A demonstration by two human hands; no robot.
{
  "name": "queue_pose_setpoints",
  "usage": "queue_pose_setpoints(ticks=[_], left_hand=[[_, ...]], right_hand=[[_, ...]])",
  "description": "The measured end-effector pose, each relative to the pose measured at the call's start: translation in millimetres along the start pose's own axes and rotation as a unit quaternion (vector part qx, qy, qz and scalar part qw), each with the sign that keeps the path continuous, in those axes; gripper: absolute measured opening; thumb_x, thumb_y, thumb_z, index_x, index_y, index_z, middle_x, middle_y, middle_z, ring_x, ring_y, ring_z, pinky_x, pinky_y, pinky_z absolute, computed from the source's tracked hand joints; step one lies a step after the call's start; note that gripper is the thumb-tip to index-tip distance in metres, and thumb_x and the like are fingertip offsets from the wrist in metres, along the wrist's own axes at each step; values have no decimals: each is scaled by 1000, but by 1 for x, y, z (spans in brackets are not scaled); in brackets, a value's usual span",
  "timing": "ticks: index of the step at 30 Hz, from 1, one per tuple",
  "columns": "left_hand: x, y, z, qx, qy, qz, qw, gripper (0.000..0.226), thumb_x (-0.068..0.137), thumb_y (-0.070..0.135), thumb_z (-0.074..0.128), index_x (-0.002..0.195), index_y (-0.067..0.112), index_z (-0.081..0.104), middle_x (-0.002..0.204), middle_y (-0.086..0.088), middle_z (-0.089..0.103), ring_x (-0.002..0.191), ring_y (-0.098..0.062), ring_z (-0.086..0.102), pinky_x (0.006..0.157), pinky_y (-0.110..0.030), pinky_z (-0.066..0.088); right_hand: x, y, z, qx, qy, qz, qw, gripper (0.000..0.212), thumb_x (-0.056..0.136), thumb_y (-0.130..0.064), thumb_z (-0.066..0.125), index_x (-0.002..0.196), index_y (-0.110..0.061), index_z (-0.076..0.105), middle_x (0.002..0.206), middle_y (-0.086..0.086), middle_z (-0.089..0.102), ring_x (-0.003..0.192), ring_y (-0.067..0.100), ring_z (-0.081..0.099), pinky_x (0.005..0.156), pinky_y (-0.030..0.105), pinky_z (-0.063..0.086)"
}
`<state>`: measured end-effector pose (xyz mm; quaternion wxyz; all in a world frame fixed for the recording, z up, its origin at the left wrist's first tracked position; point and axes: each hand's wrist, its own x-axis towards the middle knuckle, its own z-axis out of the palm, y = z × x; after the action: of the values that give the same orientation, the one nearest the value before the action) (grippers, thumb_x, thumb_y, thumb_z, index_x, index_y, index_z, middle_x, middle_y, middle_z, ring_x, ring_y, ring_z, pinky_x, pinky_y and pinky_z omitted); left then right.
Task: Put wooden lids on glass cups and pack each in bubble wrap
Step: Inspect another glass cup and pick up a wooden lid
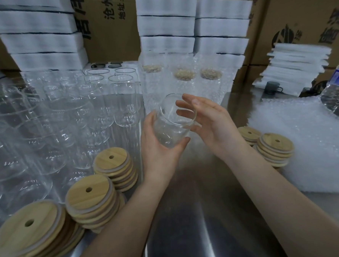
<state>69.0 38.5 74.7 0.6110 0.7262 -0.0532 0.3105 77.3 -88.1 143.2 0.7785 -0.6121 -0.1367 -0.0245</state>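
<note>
Clear glass cup (171, 128) hangs tilted over the steel table (199, 216). The left hand (158, 149) curls round its base from below, and the right hand (210, 124) lays straight, spread fingers against its rim. Wooden lids (113, 167) are stacked left and right of the cup, bubble wrap (308, 143) lies farther right, and wrapped cups (183, 83) stand behind it.

You are in a packing room, the kind you find in a warehouse. Big brown cardboard boxes (111, 32) with printed words stand piled behind your shiny metal table (199, 216). Blocks of white foam (166, 25) are stacked high. Lots of the same glass cups (121, 103), piles of wooden lids (89, 200) and a heap of bubble wrap (304, 140) sit all around you.
</note>
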Motion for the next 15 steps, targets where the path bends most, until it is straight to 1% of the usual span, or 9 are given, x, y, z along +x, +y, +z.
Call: queue_pose_setpoints(ticks=[2, 4, 6, 8, 10, 13, 15], left_hand=[[0, -1, 0, 15, -5, 12, 1000, 89, 64, 15, 90, 139, 18, 41, 138, 4, 50, 129, -11, 47, 110, -36, 39], [0, -2, -1, 32, -9, 29, 999, 90, 64, 14, 89, 140, 14, 42, 138, 0, 50, 129, -14, 47, 110, -35, 38], [0, -3, -1, 46, -10, 44, 998, 89, 64, 13, 88, 141, 12, 42, 139, -2, 49, 130, -16, 46, 110, -30, 36], [0, -2, 0, 55, -8, 62, 997, 88, 65, 13, 88, 140, 9, 43, 139, -4, 48, 130, -16, 45, 109, -25, 34], [0, -2, -1, 71, -7, 85, 994, 86, 65, 14, 88, 139, 7, 45, 139, -6, 49, 128, -14, 44, 108, -22, 32], [-1, -3, -2, 99, -9, 114, 989, 84, 64, 12, 88, 137, 5, 47, 138, -9, 49, 124, -5, 39, 107, -14, 27], [0, -4, -2, 104, -8, 118, 988, 83, 64, 11, 87, 137, 6, 47, 137, -8, 49, 123, -3, 37, 107, -16, 27]], right_hand=[[1, -2, -1, 19, 7, 18, 1000, 13, 92, -20, 61, 99, -16, 71, 106, 4, 74, 110, 28, 65, 94, 45, 49], [2, -2, -2, 38, 16, 32, 999, 6, 90, -21, 64, 87, -16, 68, 98, 4, 74, 103, 26, 65, 89, 44, 49], [3, -2, -1, 45, 22, 38, 998, 12, 82, -26, 69, 79, -17, 63, 95, 4, 72, 100, 25, 64, 86, 44, 48], [4, -1, 0, 41, 30, 38, 998, 17, 81, -28, 70, 74, -18, 59, 93, 4, 71, 99, 24, 63, 87, 46, 48], [4, 0, 1, 30, 43, 40, 998, 19, 85, -29, 70, 73, -20, 58, 92, 2, 70, 96, 22, 63, 88, 47, 50], [1, 0, 4, 6, 63, 40, 997, 19, 84, -32, 72, 77, -21, 58, 90, 0, 67, 92, 17, 64, 91, 48, 53], [-1, -1, 7, -25, 71, 30, 997, 19, 86, -32, 72, 82, -20, 57, 89, -2, 64, 90, 13, 63, 91, 48, 53]])
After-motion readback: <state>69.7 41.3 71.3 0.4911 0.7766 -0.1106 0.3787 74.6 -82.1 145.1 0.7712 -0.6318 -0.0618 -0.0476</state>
